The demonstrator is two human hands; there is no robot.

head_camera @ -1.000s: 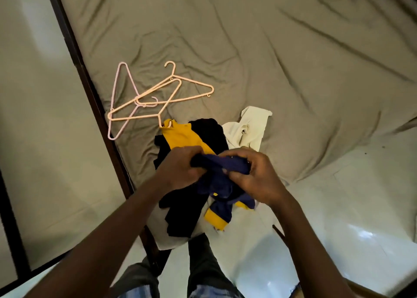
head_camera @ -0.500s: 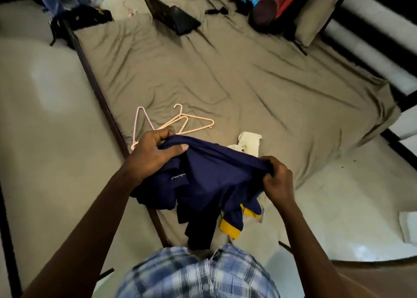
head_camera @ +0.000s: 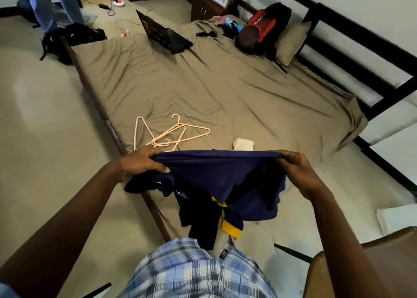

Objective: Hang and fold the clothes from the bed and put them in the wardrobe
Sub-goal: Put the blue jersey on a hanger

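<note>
Since half a second ago the hands have moved apart. The navy shirt (head_camera: 216,175) that was bunched is now stretched wide between them, held above the near end of the bed (head_camera: 225,90). Left hand (head_camera: 140,164) pinches the left end of the top edge, thumb on the near side and fingers curled over. Right hand (head_camera: 297,173) grips the right end the same way. Both forearms reach forward at about the same height. Yellow-trimmed sleeve hangs below, over a black garment (head_camera: 200,227). Pink hangers (head_camera: 171,133) and a white garment (head_camera: 243,144) lie on the bed just beyond. Laptop (head_camera: 164,36) and backpack (head_camera: 259,27) at the far end.
</note>
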